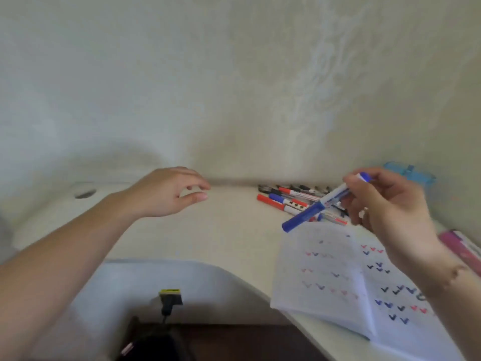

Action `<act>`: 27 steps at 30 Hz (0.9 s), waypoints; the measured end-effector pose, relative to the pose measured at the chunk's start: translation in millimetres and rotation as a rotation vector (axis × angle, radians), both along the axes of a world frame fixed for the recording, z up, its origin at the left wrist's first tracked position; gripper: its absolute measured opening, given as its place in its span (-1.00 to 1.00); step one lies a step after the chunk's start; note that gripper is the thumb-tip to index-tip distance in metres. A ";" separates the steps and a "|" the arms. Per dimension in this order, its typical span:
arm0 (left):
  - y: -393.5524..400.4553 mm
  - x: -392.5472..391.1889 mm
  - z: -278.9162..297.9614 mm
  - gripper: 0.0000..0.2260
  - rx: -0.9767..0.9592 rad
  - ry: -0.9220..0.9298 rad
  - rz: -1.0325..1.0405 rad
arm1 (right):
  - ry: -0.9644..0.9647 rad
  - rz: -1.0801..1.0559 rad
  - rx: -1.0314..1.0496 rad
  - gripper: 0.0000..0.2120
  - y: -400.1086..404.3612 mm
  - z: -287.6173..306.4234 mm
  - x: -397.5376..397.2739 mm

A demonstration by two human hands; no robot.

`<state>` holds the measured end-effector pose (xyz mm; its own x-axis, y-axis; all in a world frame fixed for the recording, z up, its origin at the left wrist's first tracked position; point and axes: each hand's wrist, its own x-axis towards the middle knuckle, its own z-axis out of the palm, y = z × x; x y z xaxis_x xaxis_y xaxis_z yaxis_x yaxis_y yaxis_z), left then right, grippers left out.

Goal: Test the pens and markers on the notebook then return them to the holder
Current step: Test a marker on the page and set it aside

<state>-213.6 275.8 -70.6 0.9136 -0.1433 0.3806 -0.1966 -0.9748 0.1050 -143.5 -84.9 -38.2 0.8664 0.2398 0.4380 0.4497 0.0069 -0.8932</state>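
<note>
My right hand (390, 204) grips a blue-capped marker (312, 209) by its white barrel, cap end pointing down-left above the top of the open notebook (338, 287). The notebook pages carry several red, blue and black check marks. My left hand (169, 191) hovers over the white desk at centre left, fingers loosely curled and holding nothing. A pile of several red, blue and black pens and markers (289, 200) lies on the desk against the wall, just behind the held marker. A light blue holder (413, 174) shows behind my right hand, partly hidden.
The white desk (229, 230) meets a pale wall at the back. A cable hole (84, 193) sits at its far left. A pink object (463, 246) lies at the right edge. Below the desk's front edge are a dark chair and a small yellow-topped plug (169, 298).
</note>
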 end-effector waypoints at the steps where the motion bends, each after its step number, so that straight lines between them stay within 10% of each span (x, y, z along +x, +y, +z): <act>1: 16.6 -22.4 -0.8 -0.42 0.025 -0.002 0.057 | 0.012 0.034 0.000 -0.85 20.2 -1.1 -1.5; 13: 82.0 -228.7 -32.6 -0.84 -0.289 -0.066 0.471 | 0.078 0.494 -0.344 -0.88 177.1 -57.1 -94.7; 27: 24.5 -129.1 -11.1 -0.79 -0.479 -0.127 0.215 | 0.023 0.396 -0.189 -0.93 98.8 -18.9 -75.8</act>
<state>-342.7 300.3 -81.7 0.8456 0.2585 0.4671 -0.0381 -0.8435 0.5357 -219.4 13.9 -57.0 0.7004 0.6294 0.3365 0.4255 0.0103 -0.9049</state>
